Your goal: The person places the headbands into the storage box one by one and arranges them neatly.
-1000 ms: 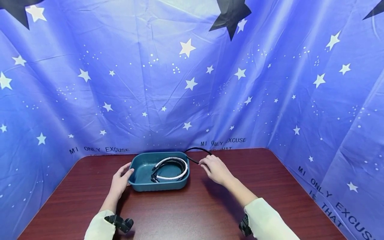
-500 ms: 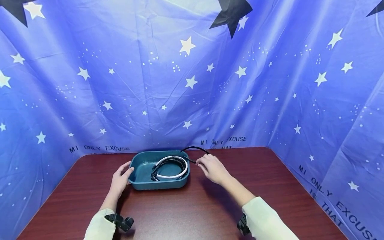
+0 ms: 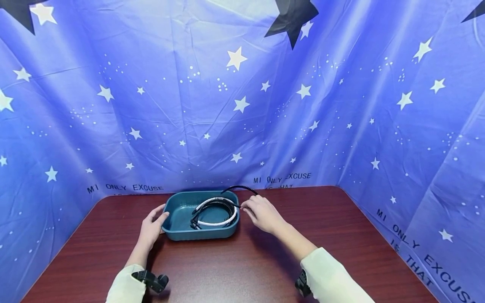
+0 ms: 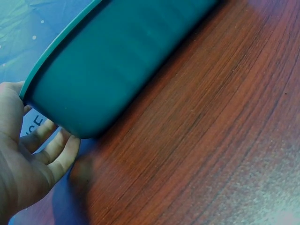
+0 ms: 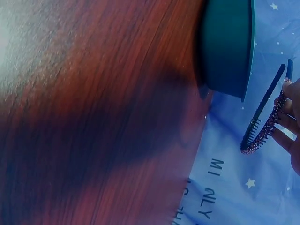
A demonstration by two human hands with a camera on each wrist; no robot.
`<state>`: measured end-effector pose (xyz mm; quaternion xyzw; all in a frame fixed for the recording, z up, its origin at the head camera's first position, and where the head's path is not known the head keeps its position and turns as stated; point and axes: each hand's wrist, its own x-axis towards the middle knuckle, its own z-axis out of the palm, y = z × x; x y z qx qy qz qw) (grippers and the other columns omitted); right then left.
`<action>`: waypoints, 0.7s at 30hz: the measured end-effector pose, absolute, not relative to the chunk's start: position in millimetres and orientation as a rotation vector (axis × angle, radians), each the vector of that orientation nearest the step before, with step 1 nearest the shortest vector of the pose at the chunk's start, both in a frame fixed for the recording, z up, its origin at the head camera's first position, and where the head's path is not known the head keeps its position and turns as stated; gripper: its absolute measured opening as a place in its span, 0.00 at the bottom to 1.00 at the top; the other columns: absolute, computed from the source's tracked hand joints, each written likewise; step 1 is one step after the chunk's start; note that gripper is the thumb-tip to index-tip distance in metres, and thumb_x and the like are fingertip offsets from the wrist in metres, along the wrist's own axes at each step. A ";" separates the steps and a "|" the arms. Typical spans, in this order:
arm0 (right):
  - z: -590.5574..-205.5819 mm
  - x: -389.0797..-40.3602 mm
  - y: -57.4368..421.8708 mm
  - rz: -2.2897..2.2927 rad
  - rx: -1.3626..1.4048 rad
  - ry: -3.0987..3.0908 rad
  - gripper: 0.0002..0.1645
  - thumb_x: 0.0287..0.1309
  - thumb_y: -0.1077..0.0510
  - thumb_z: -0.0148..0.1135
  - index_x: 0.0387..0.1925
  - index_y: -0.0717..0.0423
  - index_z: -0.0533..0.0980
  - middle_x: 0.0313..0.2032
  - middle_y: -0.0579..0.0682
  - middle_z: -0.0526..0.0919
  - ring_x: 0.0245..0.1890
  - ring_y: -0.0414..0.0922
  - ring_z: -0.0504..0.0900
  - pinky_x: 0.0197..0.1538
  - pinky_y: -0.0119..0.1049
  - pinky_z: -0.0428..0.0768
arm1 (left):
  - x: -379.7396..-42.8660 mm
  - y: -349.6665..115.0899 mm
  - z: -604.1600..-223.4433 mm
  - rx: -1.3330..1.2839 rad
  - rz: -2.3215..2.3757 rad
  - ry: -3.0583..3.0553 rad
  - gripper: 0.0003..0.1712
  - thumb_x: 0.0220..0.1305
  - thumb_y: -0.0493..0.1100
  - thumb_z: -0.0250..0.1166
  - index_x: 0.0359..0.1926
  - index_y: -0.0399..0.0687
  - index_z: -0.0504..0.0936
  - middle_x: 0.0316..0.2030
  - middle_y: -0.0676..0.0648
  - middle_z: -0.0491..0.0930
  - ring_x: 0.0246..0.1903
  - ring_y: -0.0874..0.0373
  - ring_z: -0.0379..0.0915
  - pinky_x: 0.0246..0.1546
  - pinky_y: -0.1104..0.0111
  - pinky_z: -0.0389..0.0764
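A teal plastic bin (image 3: 201, 235) stands on the table; its long side (image 4: 117, 65) fills the top of the left wrist view. My left hand (image 3: 152, 226) holds the bin's left end, thumb over the rim and fingers against the outer wall. With my right hand (image 3: 265, 213) I pinch a black headband (image 3: 239, 187) above the bin's right end, its tips pointing left over the rim. Comb teeth and a beaded band show on that headband (image 5: 262, 133) in the right wrist view. Inside the bin's right half lie a white headband (image 3: 217, 224) and black toothed headbands (image 3: 229, 207), overlapping.
The dark red wooden table (image 3: 212, 273) extends in front and to both sides of the bin. A blue curtain (image 3: 212, 105) with stars and lettering hangs right behind the table's back edge and along both sides. Black cameras (image 3: 151, 281) are strapped to both wrists.
My right hand has moved left with the black headband, bringing its tips from beside the bin to over its right end. My left hand and the bin stay in place.
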<state>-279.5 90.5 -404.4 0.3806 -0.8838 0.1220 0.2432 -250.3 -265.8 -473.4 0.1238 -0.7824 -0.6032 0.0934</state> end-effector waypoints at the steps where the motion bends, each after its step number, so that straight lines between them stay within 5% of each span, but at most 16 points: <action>1: -403.9 -279.0 89.2 0.332 1.048 -2.412 0.05 0.58 0.58 0.61 0.36 0.50 0.81 0.32 0.43 0.80 0.35 0.43 0.76 0.41 0.38 0.74 | -250.2 -265.7 -473.4 0.366 -1.788 -2.321 0.28 0.69 0.50 0.53 0.66 0.48 0.64 0.58 0.33 0.67 0.42 0.51 0.74 0.31 0.73 0.80; 21: -402.3 -275.1 66.3 0.238 1.143 -2.363 0.06 0.59 0.57 0.59 0.37 0.47 0.80 0.33 0.42 0.79 0.36 0.41 0.75 0.41 0.36 0.73 | -251.1 -264.4 -473.6 0.372 -1.794 -2.306 0.27 0.68 0.50 0.54 0.66 0.48 0.65 0.58 0.34 0.67 0.44 0.49 0.73 0.33 0.70 0.81</action>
